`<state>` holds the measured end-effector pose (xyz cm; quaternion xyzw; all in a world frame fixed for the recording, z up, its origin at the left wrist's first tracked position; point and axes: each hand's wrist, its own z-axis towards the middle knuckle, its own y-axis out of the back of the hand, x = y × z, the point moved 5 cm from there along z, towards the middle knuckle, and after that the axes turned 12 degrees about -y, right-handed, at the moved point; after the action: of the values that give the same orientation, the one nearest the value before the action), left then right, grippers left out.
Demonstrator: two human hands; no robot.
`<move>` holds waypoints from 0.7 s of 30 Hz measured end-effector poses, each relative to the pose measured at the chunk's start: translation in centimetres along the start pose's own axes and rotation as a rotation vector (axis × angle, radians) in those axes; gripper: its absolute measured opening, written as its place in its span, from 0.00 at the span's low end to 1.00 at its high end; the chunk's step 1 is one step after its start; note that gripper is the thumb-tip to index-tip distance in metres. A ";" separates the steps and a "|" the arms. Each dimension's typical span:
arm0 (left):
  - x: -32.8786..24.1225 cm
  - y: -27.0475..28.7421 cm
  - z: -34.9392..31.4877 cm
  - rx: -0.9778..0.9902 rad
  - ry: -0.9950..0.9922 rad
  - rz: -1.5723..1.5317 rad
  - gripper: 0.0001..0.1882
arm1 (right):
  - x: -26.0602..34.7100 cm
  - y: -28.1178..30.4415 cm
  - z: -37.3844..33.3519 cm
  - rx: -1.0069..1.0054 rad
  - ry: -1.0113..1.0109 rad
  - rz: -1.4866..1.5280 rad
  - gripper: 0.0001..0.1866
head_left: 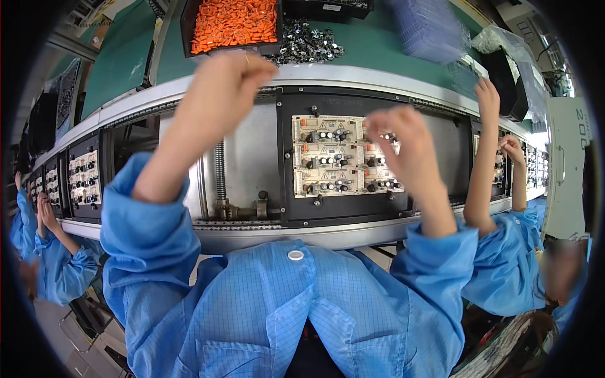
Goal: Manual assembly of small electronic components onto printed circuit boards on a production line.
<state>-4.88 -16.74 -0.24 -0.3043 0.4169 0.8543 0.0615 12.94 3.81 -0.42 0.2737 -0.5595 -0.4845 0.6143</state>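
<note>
My left hand point(230, 85) is raised over the rail at the far side of the line, in front of a black bin of small orange parts point(234, 24). Its fingers are drawn together at the tips, slightly blurred; what they hold, if anything, cannot be made out. My right hand point(408, 142) hovers over the right side of a panel of circuit boards point(328, 160), its fingers curled and closed, hiding some of the components. Capacitors and a few orange parts stand on the boards. The panel lies in a black fixture plate point(346, 211).
Beside the bin lies a heap of small black and silver parts point(309, 43) on the green surface point(359, 47). Clear plastic trays point(428, 28) are stacked far right. A chain conveyor point(252, 225) runs across. A co-worker's arms point(484, 164) reach over it at right; others work at left.
</note>
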 end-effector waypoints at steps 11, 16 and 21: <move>-7.3 -3.7 -8.5 0.144 0.133 -0.152 0.12 | -5.4 -7.9 16.7 0.123 -0.055 0.060 0.13; -7.5 -4.9 -9.3 0.095 0.429 -0.276 0.11 | -4.8 -9.0 17.5 0.148 -0.150 -0.098 0.14; -7.6 -5.9 -9.5 0.131 0.421 -0.253 0.08 | -5.0 -9.2 18.0 0.083 -0.136 -0.094 0.15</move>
<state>7.83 -18.95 -4.35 -0.5205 0.4335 0.7289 0.0992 -6.37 8.51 -6.62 0.2915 -0.6060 -0.5065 0.5396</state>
